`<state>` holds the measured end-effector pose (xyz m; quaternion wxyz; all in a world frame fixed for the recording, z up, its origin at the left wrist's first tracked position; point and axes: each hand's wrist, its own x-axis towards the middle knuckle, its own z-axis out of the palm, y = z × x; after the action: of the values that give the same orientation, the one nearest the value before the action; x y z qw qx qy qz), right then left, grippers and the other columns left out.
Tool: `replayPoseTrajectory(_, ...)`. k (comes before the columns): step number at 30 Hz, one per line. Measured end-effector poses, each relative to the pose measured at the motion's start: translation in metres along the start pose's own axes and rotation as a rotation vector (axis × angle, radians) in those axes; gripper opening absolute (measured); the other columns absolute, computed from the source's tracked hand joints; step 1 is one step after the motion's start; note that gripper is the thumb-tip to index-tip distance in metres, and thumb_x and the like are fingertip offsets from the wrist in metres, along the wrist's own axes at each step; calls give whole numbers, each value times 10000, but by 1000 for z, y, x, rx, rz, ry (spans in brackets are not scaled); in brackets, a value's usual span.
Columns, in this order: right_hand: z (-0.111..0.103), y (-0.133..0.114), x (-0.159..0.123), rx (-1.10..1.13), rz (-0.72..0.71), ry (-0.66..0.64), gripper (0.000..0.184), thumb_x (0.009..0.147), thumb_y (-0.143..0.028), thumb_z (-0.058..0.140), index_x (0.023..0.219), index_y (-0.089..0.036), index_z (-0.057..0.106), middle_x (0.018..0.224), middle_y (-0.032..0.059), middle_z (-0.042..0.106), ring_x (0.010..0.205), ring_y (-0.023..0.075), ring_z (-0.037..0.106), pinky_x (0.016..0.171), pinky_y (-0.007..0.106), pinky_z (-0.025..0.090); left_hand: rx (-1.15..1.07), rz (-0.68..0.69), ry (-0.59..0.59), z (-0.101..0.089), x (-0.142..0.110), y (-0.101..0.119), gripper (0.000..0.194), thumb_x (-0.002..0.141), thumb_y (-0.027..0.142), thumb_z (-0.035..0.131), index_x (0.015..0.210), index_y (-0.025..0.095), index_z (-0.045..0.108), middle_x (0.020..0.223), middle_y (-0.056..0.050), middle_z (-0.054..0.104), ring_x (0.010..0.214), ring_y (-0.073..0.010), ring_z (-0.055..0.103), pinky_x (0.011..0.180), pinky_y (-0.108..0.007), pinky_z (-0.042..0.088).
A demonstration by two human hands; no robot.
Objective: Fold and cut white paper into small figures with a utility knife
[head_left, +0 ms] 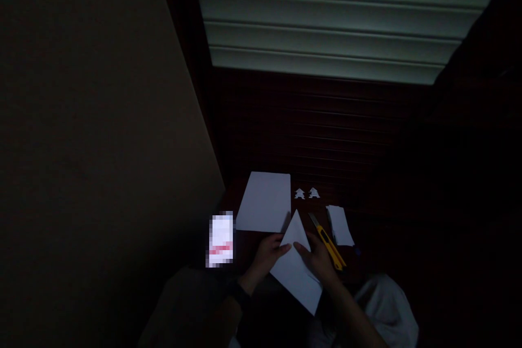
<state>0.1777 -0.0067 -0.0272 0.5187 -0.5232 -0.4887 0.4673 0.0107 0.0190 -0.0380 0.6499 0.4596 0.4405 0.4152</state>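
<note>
Between my two hands is a sheet of white paper (297, 272), folded to a point at its far end. My left hand (272, 253) grips its left edge, thumb on top and fingers underneath. On the opposite edge, my right hand (316, 255) holds it the same way, thumb lying on the paper. Just right of my right hand lies a yellow utility knife (329, 244) with some blade showing. Beyond the folded sheet, a stack or sheet of white paper (265, 201) lies flat at the left. Two small folded paper shapes (306, 193) sit beside it.
A narrow pile of white paper strips (340, 225) lies right of the knife. A lit, blurred-out screen (220, 240) glows at the left. A wall (101, 119) rises on the left, and a slatted panel (326, 27) stands ahead. The room is very dark.
</note>
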Motion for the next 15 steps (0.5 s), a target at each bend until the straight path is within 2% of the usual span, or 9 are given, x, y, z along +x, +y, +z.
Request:
replayPoseTrajectory(2, 0, -1, -1, -8, 5, 11, 472, 707, -456, 650, 1068, -156, 592, 1015, 126, 667, 884, 272, 638, 761, 406, 513, -2, 14, -3, 0, 0, 0, 476, 632, 450, 707, 949, 100, 645, 818, -122, 705, 671, -233, 661, 602, -304, 495)
replayPoseTrajectory(6, 1, 0, -3, -42, 32, 18, 498, 704, -497, 634, 1055, -146, 594, 994, 127, 675, 869, 270, 639, 746, 400, 514, -44, 23, 13, 2, 0, 0, 469, 651, 438, 698, 970, 96, 663, 843, -124, 709, 676, -233, 660, 605, -307, 496)
replayPoseTrajectory(15, -4, -6, -10, -54, 73, -67, 490, 737, -542, 579, 1015, -140, 614, 926, 116, 682, 796, 255, 640, 672, 357, 515, -68, 37, 68, 1, -1, 3, 444, 644, 430, 703, 950, 108, 692, 895, -117, 710, 734, -240, 660, 649, -316, 505)
